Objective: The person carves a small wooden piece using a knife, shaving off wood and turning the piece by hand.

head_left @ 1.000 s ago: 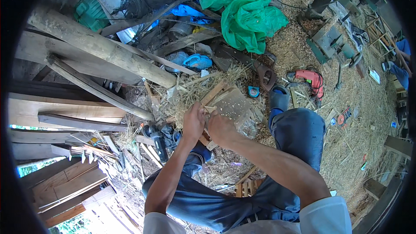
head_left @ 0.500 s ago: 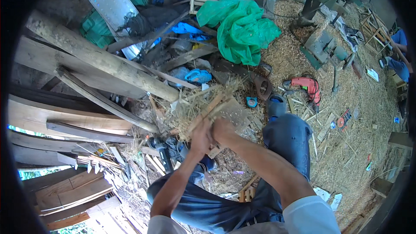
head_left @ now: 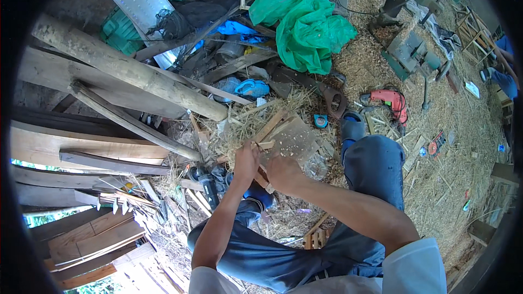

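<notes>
My left hand [head_left: 246,164] is closed around a narrow piece of light wood [head_left: 266,145]. Beside it, slightly lower and to the right, my right hand [head_left: 283,175] is closed, its curled fingers hiding what it grips. Both hands are at a flat, dull board [head_left: 292,137] sprinkled with pale chips, low between my legs. A longer wooden strip [head_left: 269,124] lies along the board's left side, among straw.
A red drill [head_left: 391,103], a blue tape measure [head_left: 321,121] and a rusty saw [head_left: 332,98] lie to the right. Beyond are green plastic sheeting [head_left: 305,27] and machinery [head_left: 408,54]. Poles [head_left: 131,71] and planks [head_left: 92,234] fill the left. Another person's leg [head_left: 498,79] shows far right.
Both hands have shifted slightly over the wood, my right hand drawing a little down and right from where it was. The whole view has moved a little.
</notes>
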The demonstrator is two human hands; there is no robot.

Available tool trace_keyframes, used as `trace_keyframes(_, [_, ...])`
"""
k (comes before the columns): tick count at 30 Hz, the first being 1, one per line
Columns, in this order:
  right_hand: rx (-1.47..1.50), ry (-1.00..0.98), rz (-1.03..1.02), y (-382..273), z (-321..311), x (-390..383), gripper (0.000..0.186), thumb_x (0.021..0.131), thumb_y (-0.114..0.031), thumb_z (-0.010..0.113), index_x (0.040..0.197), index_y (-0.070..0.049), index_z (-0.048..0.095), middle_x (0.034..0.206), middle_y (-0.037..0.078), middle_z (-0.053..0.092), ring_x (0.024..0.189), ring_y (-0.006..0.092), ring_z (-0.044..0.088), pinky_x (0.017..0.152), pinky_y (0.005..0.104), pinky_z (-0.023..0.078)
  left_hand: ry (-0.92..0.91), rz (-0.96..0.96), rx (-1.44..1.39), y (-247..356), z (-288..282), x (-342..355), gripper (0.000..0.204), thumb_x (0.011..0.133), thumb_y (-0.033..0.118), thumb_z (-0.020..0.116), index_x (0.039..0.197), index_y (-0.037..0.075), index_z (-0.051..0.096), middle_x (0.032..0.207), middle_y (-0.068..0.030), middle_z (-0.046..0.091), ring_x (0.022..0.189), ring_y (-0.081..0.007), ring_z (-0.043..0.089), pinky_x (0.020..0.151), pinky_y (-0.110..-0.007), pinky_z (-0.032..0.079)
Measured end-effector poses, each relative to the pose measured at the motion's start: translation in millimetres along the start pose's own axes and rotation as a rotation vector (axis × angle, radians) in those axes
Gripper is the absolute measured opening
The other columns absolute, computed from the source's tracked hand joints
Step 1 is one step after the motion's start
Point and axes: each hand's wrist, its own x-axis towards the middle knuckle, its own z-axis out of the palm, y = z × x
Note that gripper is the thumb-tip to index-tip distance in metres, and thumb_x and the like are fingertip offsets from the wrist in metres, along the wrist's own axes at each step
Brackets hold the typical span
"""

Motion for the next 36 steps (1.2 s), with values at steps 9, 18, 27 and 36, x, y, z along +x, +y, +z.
trace_keyframes(9, [0.079, -0.135, 0.094, 0.9, -14.4, 1.7, 0.036, 0.084, -0.007, 0.048, 0.111, 0.017, 0.046, 0.088, 0.022, 0.064, 0.079, 0.0323, 0.066, 0.064, 0.0376, 0.055, -0.039, 0.048, 0.285, 2.7, -7.2, 10.0, 0.02, 0.083, 0.007, 0.055, 0.097, -0.005, 0.047, 0.07, -0.0276, 0.058, 0.071, -0.0447, 0.058, 0.061, -0.051, 0.045])
trace_keyframes(18, [0.197, -0.012, 0.293, -0.8, 3.4, 20.2, 0.025, 0.089, -0.013, 0.043, 0.1, 0.008, 0.053, 0.088, 0.023, 0.065, 0.081, 0.0337, 0.066, 0.066, 0.0375, 0.055, -0.017, 0.038, 0.156, 29.0, -20.7, 8.8, 0.016, 0.081, 0.004, 0.055, 0.095, -0.003, 0.052, 0.065, -0.0284, 0.055, 0.069, -0.0467, 0.056, 0.059, -0.051, 0.042])
trace_keyframes(27, [0.11, 0.021, 0.205, 15.7, 17.7, 36.4, 0.027, 0.086, -0.021, 0.05, 0.094, 0.002, 0.061, 0.092, 0.017, 0.065, 0.084, 0.0327, 0.066, 0.072, 0.039, 0.054, -0.056, 0.056, 0.209, 30.2, -13.0, 12.0, 0.02, 0.078, 0.002, 0.055, 0.097, 0.001, 0.049, 0.076, -0.0217, 0.062, 0.074, -0.043, 0.058, 0.064, -0.05, 0.046])
trace_keyframes(36, [0.28, -0.013, 0.364, 3.1, 4.1, 29.0, 0.025, 0.088, -0.019, 0.047, 0.102, 0.001, 0.053, 0.094, 0.019, 0.064, 0.091, 0.0335, 0.064, 0.074, 0.0404, 0.053, 0.015, 0.047, 0.16, 22.9, -9.0, 8.9, 0.017, 0.082, 0.003, 0.054, 0.098, -0.001, 0.051, 0.07, -0.0291, 0.056, 0.07, -0.0453, 0.056, 0.058, -0.049, 0.041])
